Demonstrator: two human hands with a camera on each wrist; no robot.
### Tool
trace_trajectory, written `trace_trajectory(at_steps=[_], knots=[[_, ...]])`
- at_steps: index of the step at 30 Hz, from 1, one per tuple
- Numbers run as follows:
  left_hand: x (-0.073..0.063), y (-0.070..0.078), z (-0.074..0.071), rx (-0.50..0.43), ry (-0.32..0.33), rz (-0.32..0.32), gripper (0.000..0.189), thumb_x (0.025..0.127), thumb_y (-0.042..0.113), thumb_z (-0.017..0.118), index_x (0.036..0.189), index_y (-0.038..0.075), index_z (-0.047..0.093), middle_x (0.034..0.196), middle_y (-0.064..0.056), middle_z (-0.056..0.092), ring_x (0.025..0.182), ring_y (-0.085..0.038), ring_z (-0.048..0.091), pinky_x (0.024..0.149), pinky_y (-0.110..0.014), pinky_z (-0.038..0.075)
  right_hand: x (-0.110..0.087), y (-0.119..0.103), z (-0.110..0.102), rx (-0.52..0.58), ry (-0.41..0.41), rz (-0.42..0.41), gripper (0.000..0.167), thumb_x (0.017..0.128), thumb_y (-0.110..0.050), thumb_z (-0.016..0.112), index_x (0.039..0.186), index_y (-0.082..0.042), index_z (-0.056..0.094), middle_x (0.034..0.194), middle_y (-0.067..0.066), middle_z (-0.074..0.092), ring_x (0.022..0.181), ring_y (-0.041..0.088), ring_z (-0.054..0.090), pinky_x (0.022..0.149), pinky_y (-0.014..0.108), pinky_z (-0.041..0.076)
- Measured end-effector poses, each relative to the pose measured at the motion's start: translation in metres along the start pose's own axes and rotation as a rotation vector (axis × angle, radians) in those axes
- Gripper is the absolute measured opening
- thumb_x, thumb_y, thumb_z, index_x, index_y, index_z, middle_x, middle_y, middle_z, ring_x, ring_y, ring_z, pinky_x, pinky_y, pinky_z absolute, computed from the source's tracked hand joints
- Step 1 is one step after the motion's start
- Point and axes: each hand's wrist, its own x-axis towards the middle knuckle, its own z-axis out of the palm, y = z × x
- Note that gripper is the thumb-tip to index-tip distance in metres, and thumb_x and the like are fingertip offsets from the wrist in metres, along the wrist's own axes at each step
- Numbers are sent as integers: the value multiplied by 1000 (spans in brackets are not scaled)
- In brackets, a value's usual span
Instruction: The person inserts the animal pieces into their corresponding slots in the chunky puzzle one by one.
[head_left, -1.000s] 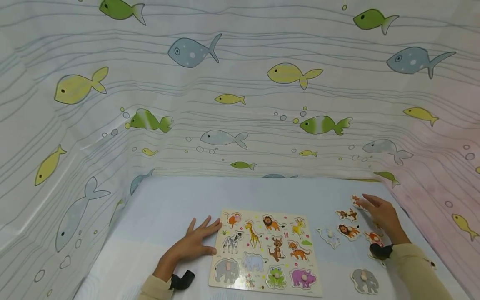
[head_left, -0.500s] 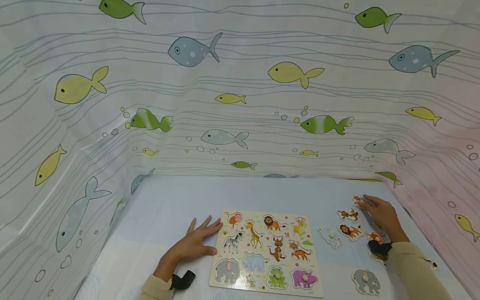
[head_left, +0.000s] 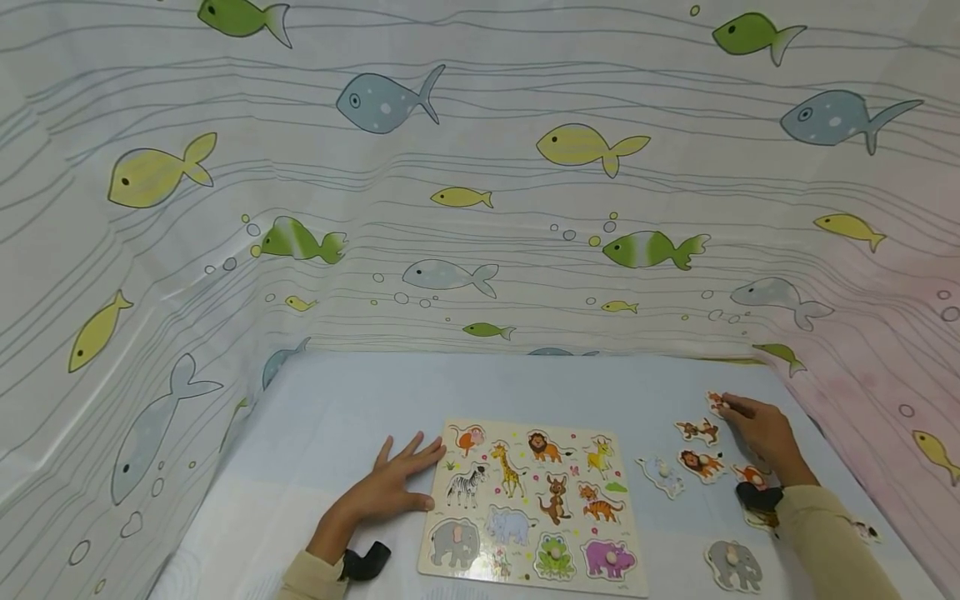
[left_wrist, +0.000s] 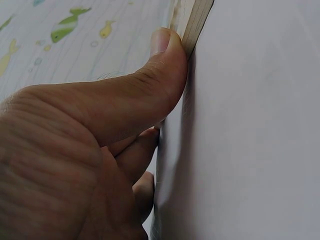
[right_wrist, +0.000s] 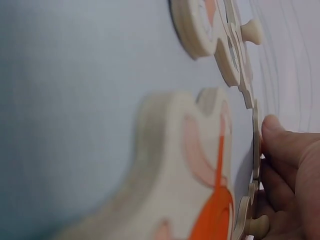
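Observation:
A wooden peg puzzle board (head_left: 525,581) printed with animals lies on the table in the head view. My left hand (head_left: 393,483) rests at its left edge, fingers spread; in the left wrist view the thumb (left_wrist: 167,70) touches the board's side (left_wrist: 196,25). At the far right my right hand (head_left: 765,429) pinches a small orange animal puzzle piece (head_left: 715,403), partly covered by the fingers. In the right wrist view the thumb (right_wrist: 280,137) meets the edge of that thin piece (right_wrist: 257,135). Frog (head_left: 555,557) and hippo (head_left: 609,558) pieces with knobs sit in the board.
Loose pieces lie right of the board: a kangaroo (head_left: 697,431), a lion (head_left: 701,464), a pale blue one (head_left: 662,477), an orange one (head_left: 750,477) and a grey elephant (head_left: 735,565). Another piece (head_left: 867,531) lies beyond the right sleeve. Fish-printed cloth (head_left: 480,233) surrounds the table.
My right thumb and fingers have closed in on the small orange piece, with the hand barely shifting. The left hand stays at the board's edge. The head view has shifted slightly.

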Motion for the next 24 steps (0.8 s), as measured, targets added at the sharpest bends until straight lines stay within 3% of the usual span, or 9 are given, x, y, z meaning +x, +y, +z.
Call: trace_trajectory(at_steps=[14, 24], knots=[[1, 0, 0, -1, -5, 20, 87, 77, 37, 79, 151, 10, 43, 160, -11, 36, 154, -43, 13, 117, -67, -19, 0, -3, 0, -5, 26, 55, 49, 104, -27, 54, 142, 4, 50, 147, 31, 45, 136, 56, 37, 106, 70, 36], [-1, -3, 1, 14, -6, -10, 88, 76, 35, 80, 152, 12, 42, 161, -6, 35, 155, -38, 12, 119, -64, -20, 1, -12, 5, -55, 87, -4, 41, 102, -19, 57, 133, 7, 58, 136, 32, 56, 129, 54, 46, 102, 68, 40]])
